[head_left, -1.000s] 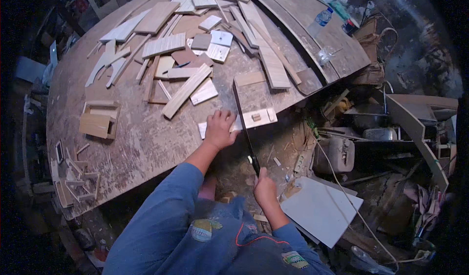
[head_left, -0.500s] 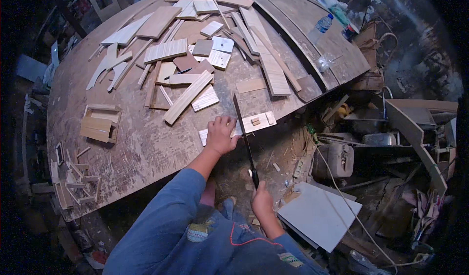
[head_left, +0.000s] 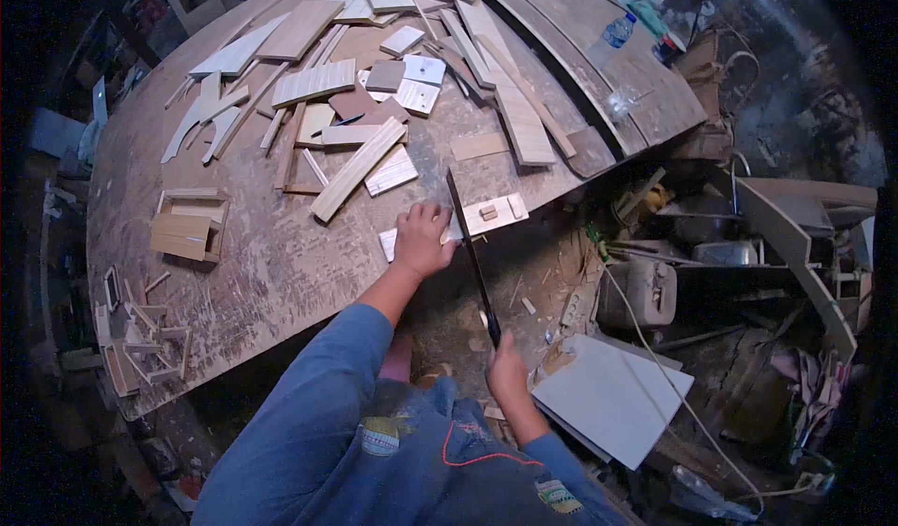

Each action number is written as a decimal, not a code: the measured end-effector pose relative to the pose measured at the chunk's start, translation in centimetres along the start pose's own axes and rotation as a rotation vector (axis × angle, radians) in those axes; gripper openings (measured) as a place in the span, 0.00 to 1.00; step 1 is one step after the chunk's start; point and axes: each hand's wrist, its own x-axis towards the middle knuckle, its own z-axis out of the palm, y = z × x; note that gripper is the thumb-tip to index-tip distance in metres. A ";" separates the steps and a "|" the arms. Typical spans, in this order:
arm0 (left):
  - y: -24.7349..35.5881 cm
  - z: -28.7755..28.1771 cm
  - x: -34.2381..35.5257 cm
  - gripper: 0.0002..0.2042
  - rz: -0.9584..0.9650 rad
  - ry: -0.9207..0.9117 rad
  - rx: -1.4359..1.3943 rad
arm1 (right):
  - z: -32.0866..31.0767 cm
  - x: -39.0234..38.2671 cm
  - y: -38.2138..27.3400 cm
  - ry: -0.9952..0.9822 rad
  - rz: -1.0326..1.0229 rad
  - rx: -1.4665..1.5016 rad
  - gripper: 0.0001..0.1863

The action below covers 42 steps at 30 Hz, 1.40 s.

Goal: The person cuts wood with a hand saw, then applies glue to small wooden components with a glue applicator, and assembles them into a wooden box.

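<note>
My left hand (head_left: 423,239) presses flat on a small pale wood strip (head_left: 491,216) lying at the near edge of the big workbench (head_left: 253,273). My right hand (head_left: 507,372) grips the handle of a dark hand saw (head_left: 470,245). The saw's thin blade runs up across the strip just right of my left fingers, its tip over the bench. Two small wood blocks sit on the strip's right end, which overhangs the bench edge.
Many wood offcuts, slats and boards (head_left: 355,166) cover the far bench. A small open wooden box (head_left: 190,227) lies at left, small frames (head_left: 140,339) at the near-left edge. A plastic bottle (head_left: 608,40) stands at back right. White panel (head_left: 613,395) and a canister (head_left: 645,292) lie on the cluttered floor at right.
My right hand has pulled the saw back toward me and lower; the blade reaches less far over the bench. My left hand stays pressed on the strip.
</note>
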 end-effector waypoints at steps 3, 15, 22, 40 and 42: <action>0.9 0.4 0.5 0.28 0.033 0.032 -0.029 | -1.0 7.2 -4.7 0.072 -0.117 0.003 0.15; 0.6 -0.3 0.2 0.27 -0.021 0.055 -0.034 | -0.7 4.0 -3.2 0.040 -0.083 -0.053 0.16; 0.0 -0.1 -0.1 0.27 0.023 0.067 -0.061 | -0.6 3.9 -3.7 0.030 -0.065 -0.019 0.12; -0.3 -0.3 0.2 0.27 0.040 0.022 0.024 | -1.2 1.7 -2.2 -0.066 -0.023 -0.014 0.14; 0.5 -0.3 0.4 0.28 0.040 -0.005 0.005 | -0.6 5.9 -3.8 0.026 -0.089 -0.018 0.14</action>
